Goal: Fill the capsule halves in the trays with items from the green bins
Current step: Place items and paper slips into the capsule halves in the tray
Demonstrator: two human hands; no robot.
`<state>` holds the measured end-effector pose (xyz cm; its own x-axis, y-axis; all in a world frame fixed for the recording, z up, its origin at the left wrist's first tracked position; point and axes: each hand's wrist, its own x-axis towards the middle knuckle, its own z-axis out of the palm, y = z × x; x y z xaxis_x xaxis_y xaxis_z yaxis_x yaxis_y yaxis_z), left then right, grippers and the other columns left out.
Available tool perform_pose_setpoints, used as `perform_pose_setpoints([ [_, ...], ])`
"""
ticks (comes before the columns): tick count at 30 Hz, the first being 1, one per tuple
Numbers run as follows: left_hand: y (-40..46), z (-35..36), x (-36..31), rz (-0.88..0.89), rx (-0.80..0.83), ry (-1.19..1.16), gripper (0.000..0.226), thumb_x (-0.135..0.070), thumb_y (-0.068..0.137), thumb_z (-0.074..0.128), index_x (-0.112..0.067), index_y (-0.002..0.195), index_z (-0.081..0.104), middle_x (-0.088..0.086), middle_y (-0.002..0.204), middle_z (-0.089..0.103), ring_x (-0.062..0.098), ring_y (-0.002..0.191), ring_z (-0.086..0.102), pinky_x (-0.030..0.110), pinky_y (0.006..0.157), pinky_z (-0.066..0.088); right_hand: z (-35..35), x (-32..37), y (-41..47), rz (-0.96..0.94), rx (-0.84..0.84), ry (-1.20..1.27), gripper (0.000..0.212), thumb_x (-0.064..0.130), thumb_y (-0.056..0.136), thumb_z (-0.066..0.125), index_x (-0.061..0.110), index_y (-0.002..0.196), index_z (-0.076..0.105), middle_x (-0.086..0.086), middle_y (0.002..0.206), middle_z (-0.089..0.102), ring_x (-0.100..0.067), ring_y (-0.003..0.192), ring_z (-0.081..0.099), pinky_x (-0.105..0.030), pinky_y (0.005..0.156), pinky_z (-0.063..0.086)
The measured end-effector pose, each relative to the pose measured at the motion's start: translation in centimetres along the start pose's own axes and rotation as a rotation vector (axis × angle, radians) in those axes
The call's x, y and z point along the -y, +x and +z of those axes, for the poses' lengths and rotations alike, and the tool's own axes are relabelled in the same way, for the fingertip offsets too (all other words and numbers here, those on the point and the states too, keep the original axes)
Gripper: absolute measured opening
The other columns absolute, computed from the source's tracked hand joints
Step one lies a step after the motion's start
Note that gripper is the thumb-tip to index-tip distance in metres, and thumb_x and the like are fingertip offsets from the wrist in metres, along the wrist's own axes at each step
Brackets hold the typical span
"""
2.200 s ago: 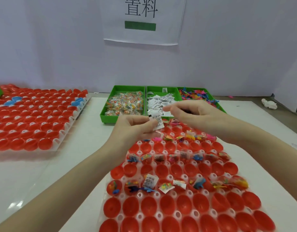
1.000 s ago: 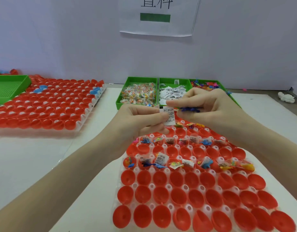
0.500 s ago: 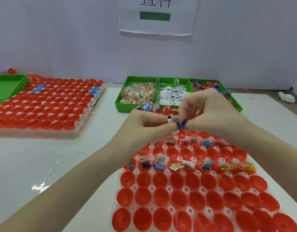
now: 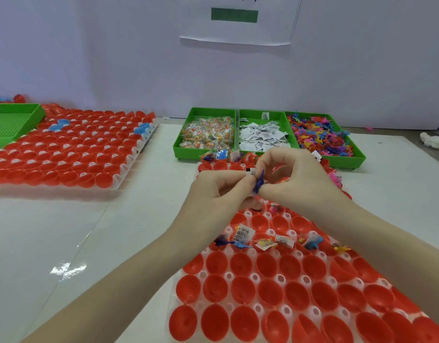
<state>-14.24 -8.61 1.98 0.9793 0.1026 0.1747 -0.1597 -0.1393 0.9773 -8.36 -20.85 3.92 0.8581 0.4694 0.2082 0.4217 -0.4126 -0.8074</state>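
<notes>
Above the near white tray (image 4: 256, 277) of red capsule halves (image 4: 245, 288), my left hand (image 4: 218, 191) pinches a small white printed paper slip (image 4: 250, 171). My right hand (image 4: 297, 179) meets it fingertip to fingertip and pinches a small dark blue toy figure (image 4: 259, 183). One row of halves below the hands holds slips, candy packets and toy figures; the nearer rows hold nothing. Three green bins stand behind the tray: candy packets (image 4: 206, 133), paper slips (image 4: 261, 136), colourful toy figures (image 4: 320, 138).
A second tray of red capsule halves (image 4: 65, 149) with a few blue ones lies at the left. A green mesh tray (image 4: 8, 122) sits at the far left. A white object (image 4: 433, 141) lies at the right edge. A paper sign (image 4: 238, 21) hangs on the wall.
Both hands have come together and dropped lower over the tray. The blue figure, held level a second ago, now stands on end against the paper slip.
</notes>
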Motion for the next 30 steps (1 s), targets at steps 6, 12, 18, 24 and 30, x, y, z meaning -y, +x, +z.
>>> perform_pose_setpoints([
  [6, -0.8, -0.9, 0.1, 0.112, 0.053, 0.135, 0.019, -0.022, 0.088, 0.055, -0.017, 0.083, 0.072, 0.011, 0.083, 0.07, 0.022, 0.082, 0.067, 0.029, 0.077, 0.055, 0.3, 0.6, 0.5, 0.084, 0.037, 0.075, 0.034, -0.012, 0.065, 0.063, 0.019, 0.052, 0.055, 0.012, 0.044, 0.053, -0.002, 0.045, 0.046, -0.016, 0.049, 0.043],
  [12, -1.8, -2.9, 0.4, 0.159, 0.009, 0.247, 0.028, -0.006, 0.084, 0.06, -0.032, 0.079, 0.07, -0.011, 0.078, 0.072, 0.002, 0.072, 0.067, 0.016, 0.069, 0.054, 1.0, 1.3, -0.2, 0.088, 0.193, 0.184, 0.035, -0.015, 0.056, 0.074, 0.017, 0.055, 0.059, -0.004, 0.063, 0.06, -0.014, 0.058, 0.055, -0.031, 0.063, 0.053],
  [18, -4.7, -5.0, 1.8, 0.182, -0.005, 0.48, 0.022, -0.015, 0.085, 0.058, -0.033, 0.078, 0.069, -0.012, 0.078, 0.066, 0.003, 0.071, 0.064, 0.014, 0.061, 0.05, 2.1, 1.0, -1.5, -0.023, 0.351, 0.11, 0.018, 0.023, 0.067, 0.079, 0.025, 0.08, 0.066, 0.009, 0.074, 0.065, -0.006, 0.061, 0.062, -0.018, 0.059, 0.051],
  [24, -6.8, -6.0, 2.6, 0.132, -0.077, 0.504, 0.043, -0.009, 0.079, 0.071, -0.051, 0.073, 0.07, -0.033, 0.072, 0.066, -0.009, 0.07, 0.064, 0.007, 0.064, 0.047, 4.8, 0.9, -2.5, -0.261, 0.368, -0.159, 0.029, 0.015, 0.083, 0.067, 0.013, 0.112, 0.068, 0.005, 0.083, 0.071, -0.009, 0.073, 0.064, -0.025, 0.068, 0.05],
  [30, -7.9, -6.0, 3.8, -0.07, -0.216, 0.296, 0.024, -0.023, 0.062, 0.077, -0.042, 0.074, 0.068, -0.018, 0.071, 0.071, -0.003, 0.069, 0.067, 0.01, 0.058, 0.048, 5.8, 0.4, -3.2, -0.389, 0.428, -0.241, 0.019, 0.013, 0.086, 0.061, 0.004, 0.1, 0.072, -0.013, 0.071, 0.069, -0.02, 0.063, 0.063, -0.038, 0.063, 0.047],
])
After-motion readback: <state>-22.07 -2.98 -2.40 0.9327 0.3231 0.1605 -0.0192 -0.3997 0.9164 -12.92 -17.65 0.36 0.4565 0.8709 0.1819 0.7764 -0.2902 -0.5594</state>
